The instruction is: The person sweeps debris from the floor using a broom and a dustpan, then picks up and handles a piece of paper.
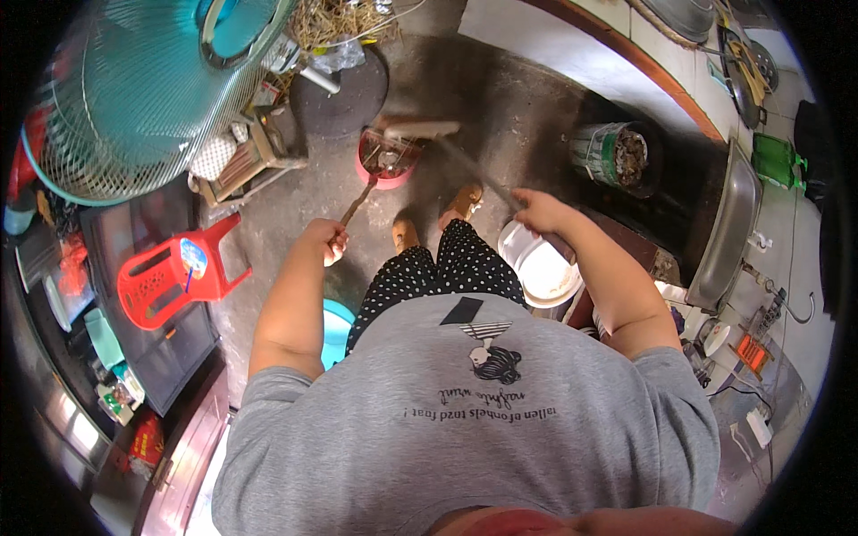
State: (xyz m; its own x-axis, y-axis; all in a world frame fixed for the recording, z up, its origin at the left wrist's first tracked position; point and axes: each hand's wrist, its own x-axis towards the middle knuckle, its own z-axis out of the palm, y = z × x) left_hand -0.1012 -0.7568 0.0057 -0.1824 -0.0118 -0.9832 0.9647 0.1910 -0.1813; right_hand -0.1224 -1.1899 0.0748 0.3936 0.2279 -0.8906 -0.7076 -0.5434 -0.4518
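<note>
My left hand (327, 240) is closed around the wooden stick handle (359, 199) of a pink dustpan (392, 181). The pan rests on the concrete floor ahead of my feet, with dark debris (389, 159) and something pale and crumpled in it. My right hand (544, 213) grips the long handle (479, 171) of a broom, blurred along its length. The broom's pale head (422, 129) lies at the far right rim of the pan; whether it touches the pan or the floor is hard to tell.
A standing fan (154, 87) and a small wooden chair (248, 157) are at the left, near a red plastic stool (177, 278). To the right stand a filled bucket (606, 155) and a white bucket (546, 268). A turquoise basin (337, 328) sits by my left leg.
</note>
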